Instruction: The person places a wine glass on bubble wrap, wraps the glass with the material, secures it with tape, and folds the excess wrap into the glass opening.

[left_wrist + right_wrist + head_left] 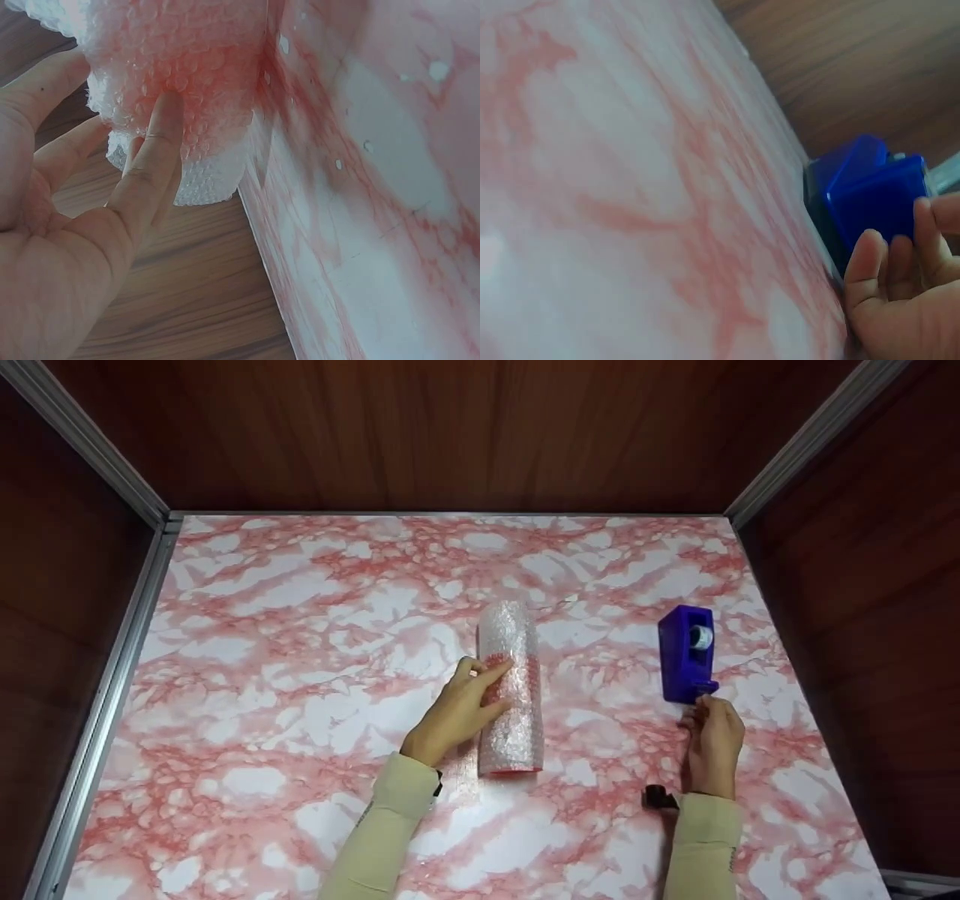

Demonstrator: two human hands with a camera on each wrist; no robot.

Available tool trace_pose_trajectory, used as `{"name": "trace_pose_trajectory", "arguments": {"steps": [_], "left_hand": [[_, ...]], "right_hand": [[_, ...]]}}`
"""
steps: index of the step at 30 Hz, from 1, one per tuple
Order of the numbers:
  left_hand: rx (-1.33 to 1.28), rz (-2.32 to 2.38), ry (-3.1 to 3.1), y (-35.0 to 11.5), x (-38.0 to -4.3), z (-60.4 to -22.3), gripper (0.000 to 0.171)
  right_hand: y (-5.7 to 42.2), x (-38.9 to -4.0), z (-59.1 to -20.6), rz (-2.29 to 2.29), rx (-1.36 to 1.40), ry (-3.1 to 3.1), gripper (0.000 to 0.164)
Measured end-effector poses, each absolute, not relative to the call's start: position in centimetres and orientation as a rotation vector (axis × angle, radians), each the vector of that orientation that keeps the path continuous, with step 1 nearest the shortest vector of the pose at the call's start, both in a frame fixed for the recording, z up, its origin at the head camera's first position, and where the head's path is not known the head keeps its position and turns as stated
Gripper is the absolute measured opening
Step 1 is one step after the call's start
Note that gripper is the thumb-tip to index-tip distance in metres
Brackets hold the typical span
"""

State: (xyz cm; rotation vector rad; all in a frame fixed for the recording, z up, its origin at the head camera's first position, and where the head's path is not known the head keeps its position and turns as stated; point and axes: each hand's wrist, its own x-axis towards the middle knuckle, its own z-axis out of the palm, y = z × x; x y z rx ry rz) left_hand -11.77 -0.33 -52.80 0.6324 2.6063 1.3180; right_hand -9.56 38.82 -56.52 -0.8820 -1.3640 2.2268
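A bubble-wrapped cylinder (514, 735) with red showing through lies lengthwise on the table. My left hand (454, 709) rests on its left side, thumb and fingers spread over the wrap. In the left wrist view, extended fingers touch the bubble wrap (202, 112) without curling round it. To the right stands a blue tape dispenser (681, 664) holding a small roll of tape (702, 637). At the dispenser's near end, my right hand (716, 742) pinches the tape's end between thumb and forefinger. A pale strip of tape (946, 174) shows above the fingertips in the right wrist view.
The table (300, 675) has a red-and-white marbled top. Dark wood panels (450, 435) with metal edge strips border it at the back and both sides. A black wrist-camera mount (658, 796) juts out beside the right cuff.
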Motion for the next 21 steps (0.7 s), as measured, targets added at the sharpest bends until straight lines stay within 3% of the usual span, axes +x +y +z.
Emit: {"name": "trace_pose_trajectory", "arguments": {"steps": [14,21], "left_hand": [[0.661,1.346,2.633,0.0,-11.9,-52.7,0.062],[0.682,1.329,2.643,0.1,-11.8,-52.8,0.063]], "right_hand": [[38.5,-10.8,-56.0,2.2,-1.036,-1.408,0.019],[37.8,-10.5,-56.9,1.91,-1.043,-1.872,0.011]]}}
